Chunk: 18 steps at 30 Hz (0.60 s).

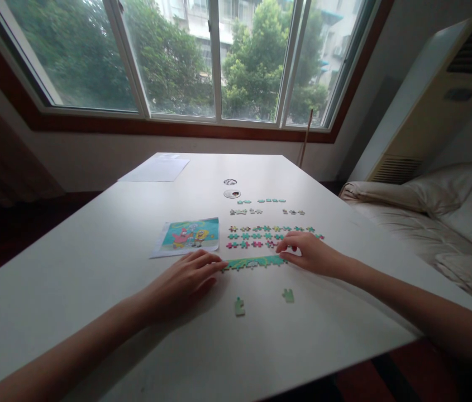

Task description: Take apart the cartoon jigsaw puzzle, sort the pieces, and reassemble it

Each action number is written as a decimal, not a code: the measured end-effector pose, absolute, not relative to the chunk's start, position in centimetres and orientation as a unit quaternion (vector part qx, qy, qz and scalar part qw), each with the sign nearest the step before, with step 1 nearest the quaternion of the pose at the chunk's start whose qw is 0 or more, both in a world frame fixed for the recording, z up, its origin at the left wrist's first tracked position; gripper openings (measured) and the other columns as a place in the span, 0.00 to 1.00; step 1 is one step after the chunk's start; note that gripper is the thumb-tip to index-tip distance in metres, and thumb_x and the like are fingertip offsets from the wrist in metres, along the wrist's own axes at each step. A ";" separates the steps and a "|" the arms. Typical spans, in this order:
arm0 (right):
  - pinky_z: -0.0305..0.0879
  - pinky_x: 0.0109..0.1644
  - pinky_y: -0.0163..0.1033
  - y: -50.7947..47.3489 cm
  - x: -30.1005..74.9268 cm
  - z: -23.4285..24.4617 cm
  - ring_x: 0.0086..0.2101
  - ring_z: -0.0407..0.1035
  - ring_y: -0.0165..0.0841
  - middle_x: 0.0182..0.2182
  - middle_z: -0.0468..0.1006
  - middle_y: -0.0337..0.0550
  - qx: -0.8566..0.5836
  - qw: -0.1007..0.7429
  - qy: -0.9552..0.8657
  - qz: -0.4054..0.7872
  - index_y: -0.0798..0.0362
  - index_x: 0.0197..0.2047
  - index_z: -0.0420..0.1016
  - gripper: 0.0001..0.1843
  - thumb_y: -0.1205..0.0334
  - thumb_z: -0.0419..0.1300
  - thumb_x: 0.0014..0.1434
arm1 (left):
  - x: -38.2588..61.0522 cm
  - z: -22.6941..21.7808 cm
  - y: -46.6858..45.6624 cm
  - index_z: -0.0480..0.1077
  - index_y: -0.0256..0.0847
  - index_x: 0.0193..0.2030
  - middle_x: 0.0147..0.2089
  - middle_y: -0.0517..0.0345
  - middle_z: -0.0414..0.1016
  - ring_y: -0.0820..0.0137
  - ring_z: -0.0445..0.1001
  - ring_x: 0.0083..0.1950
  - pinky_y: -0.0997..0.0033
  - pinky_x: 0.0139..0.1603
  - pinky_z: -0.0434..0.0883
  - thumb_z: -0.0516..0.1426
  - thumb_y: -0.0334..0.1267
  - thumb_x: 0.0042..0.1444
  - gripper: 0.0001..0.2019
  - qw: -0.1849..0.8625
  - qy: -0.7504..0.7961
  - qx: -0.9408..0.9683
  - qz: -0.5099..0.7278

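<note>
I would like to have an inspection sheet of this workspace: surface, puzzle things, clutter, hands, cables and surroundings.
Surface: white table, with two round grey discs towards its far edge.
Job's things: long green jigsaw strip, joined; rows of small multicoloured jigsaw pieces beyond it; two loose pale-green jigsaw pieces on the near side; printed cartoon picture sheet to the left.
Clutter: white paper at the far left corner.
Left hand: fingertips at the strip's left end.
Right hand: by the strip's right end; grip unclear.
Cables: nothing seen.
Surroundings: white-framed sliding window, thin brown stick, beige upholstered sofa, beige vented floor-standing unit.
</note>
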State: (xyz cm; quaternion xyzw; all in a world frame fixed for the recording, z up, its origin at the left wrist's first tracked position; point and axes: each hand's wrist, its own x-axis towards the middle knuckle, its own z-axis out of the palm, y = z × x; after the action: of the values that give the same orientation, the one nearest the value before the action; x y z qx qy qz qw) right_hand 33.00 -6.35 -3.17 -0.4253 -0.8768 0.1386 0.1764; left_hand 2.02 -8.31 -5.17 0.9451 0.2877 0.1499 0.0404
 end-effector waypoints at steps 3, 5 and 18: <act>0.62 0.37 0.34 -6.7 33.7 -3.8 0.32 0.67 0.30 0.32 0.74 0.44 -0.408 0.186 -0.883 0.139 0.52 0.35 0.74 0.07 0.66 0.56 0.52 | 1.8 -5.2 -8.3 0.62 0.41 0.52 0.48 0.50 0.67 0.64 0.64 0.49 0.59 0.49 0.65 0.47 0.29 0.58 0.15 0.033 0.289 0.944 0.159; 0.62 0.38 0.35 -6.8 34.1 -4.3 0.33 0.67 0.30 0.32 0.74 0.44 -0.403 0.183 -0.886 0.139 0.52 0.35 0.74 0.07 0.66 0.56 0.52 | 1.8 -5.2 -8.3 0.64 0.41 0.50 0.49 0.50 0.67 0.64 0.64 0.48 0.59 0.48 0.65 0.46 0.29 0.59 0.14 0.033 0.290 0.944 0.154; 0.61 0.39 0.35 -6.7 35.5 -4.5 0.32 0.66 0.30 0.31 0.74 0.41 -0.429 0.180 -0.874 0.140 0.52 0.34 0.74 0.06 0.64 0.57 0.52 | 2.8 -5.6 -8.5 0.61 0.44 0.54 0.50 0.50 0.64 0.63 0.63 0.49 0.58 0.48 0.64 0.46 0.28 0.58 0.18 0.033 0.299 0.942 0.150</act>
State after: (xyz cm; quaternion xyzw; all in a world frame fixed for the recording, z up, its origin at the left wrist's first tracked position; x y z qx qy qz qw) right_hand 35.49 -6.67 -4.49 -0.4292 -0.8739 0.1404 0.1800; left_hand 2.75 -8.47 -5.59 0.9417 0.2991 0.1502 0.0334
